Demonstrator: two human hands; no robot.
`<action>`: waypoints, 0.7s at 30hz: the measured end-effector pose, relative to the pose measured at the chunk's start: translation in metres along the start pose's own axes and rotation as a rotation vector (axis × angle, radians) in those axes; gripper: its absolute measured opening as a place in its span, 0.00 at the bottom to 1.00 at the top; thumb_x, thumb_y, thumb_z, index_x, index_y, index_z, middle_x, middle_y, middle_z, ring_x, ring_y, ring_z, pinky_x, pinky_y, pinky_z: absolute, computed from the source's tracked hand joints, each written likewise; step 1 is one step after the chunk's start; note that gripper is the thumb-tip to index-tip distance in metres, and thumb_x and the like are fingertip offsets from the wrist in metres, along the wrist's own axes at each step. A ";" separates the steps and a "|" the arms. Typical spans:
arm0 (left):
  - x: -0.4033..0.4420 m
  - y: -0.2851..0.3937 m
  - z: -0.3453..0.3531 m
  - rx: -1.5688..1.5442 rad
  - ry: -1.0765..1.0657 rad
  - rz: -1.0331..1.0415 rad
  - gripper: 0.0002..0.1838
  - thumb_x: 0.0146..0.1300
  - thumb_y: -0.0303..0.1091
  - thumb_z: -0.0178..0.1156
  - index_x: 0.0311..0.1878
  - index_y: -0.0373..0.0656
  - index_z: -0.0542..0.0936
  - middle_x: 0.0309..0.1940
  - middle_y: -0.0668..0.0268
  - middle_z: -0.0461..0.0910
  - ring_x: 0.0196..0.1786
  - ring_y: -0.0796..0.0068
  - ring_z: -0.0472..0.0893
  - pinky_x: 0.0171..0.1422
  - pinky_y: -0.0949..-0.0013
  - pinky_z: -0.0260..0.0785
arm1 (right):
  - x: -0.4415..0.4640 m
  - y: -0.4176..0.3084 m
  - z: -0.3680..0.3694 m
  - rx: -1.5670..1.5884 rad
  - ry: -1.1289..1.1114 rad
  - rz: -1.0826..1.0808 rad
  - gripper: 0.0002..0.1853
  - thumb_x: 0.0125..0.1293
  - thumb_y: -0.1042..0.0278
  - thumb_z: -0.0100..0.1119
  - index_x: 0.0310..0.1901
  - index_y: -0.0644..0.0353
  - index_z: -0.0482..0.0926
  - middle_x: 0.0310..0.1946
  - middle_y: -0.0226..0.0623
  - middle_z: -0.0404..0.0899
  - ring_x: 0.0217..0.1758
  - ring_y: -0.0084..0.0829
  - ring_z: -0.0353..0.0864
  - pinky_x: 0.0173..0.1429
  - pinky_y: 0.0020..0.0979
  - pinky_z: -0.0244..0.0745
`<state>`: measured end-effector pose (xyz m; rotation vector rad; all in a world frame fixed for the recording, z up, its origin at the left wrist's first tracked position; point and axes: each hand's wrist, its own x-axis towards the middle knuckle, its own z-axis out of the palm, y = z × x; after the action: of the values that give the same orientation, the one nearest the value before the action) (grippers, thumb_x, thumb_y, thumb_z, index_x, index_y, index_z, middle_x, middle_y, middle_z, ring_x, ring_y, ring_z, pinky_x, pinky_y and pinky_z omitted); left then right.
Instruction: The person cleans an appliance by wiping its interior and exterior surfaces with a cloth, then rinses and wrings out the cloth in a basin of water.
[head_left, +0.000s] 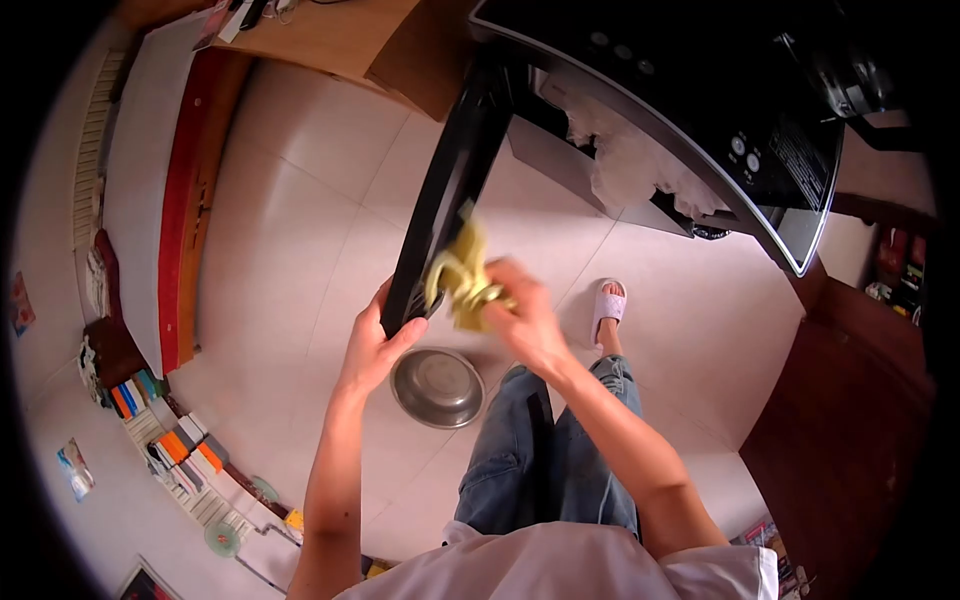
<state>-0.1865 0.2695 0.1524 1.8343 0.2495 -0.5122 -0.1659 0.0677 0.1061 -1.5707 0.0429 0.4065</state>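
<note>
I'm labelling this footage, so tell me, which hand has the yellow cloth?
The right hand holds the yellow cloth, bunched in its fingers; the left hand has no cloth and grips the near end of the black panel.

home interior, tiled floor (290, 220), black-topped cabinet (690, 100), metal basin (438, 388), pink slipper (608, 305)

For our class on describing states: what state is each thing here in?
Black door: open, left hand gripping its edge
Yellow cloth: bunched in right hand, blurred
Metal basin: upright on floor
Translucent plastic: crumpled
Slipper: worn
</note>
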 end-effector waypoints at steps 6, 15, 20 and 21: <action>-0.019 -0.005 -0.008 0.038 0.012 -0.040 0.32 0.54 0.32 0.64 0.61 0.35 0.65 0.51 0.66 0.72 0.55 0.76 0.69 0.63 0.70 0.58 | 0.111 -0.080 -0.025 -0.908 0.499 -0.737 0.18 0.52 0.71 0.60 0.47 0.60 0.75 0.44 0.37 0.72 0.40 0.38 0.74 0.45 0.33 0.73; -0.030 -0.037 -0.016 -0.465 -0.094 -0.125 0.35 0.58 0.36 0.58 0.68 0.39 0.58 0.56 0.66 0.70 0.52 0.76 0.72 0.61 0.70 0.64 | 0.009 -0.017 0.046 -0.536 0.037 -0.644 0.30 0.50 0.74 0.61 0.59 0.62 0.70 0.60 0.41 0.67 0.50 0.44 0.74 0.51 0.39 0.71; -0.024 -0.017 -0.010 -0.800 -0.004 -0.095 0.55 0.54 0.78 0.32 0.71 0.40 0.47 0.70 0.61 0.52 0.69 0.64 0.58 0.69 0.55 0.53 | -0.068 0.008 0.089 -0.222 -0.129 -0.522 0.20 0.55 0.76 0.59 0.52 0.62 0.75 0.53 0.40 0.72 0.48 0.37 0.74 0.51 0.34 0.71; -0.024 -0.014 -0.008 -0.783 -0.031 -0.110 0.55 0.54 0.78 0.31 0.71 0.41 0.47 0.70 0.61 0.51 0.69 0.64 0.58 0.69 0.55 0.53 | -0.084 0.021 0.092 -0.120 -0.173 -0.462 0.17 0.58 0.76 0.57 0.50 0.62 0.75 0.52 0.40 0.73 0.47 0.37 0.75 0.51 0.34 0.71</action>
<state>-0.2117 0.2836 0.1536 1.0539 0.4577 -0.4339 -0.2714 0.1369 0.1114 -1.5998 -0.4769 0.1798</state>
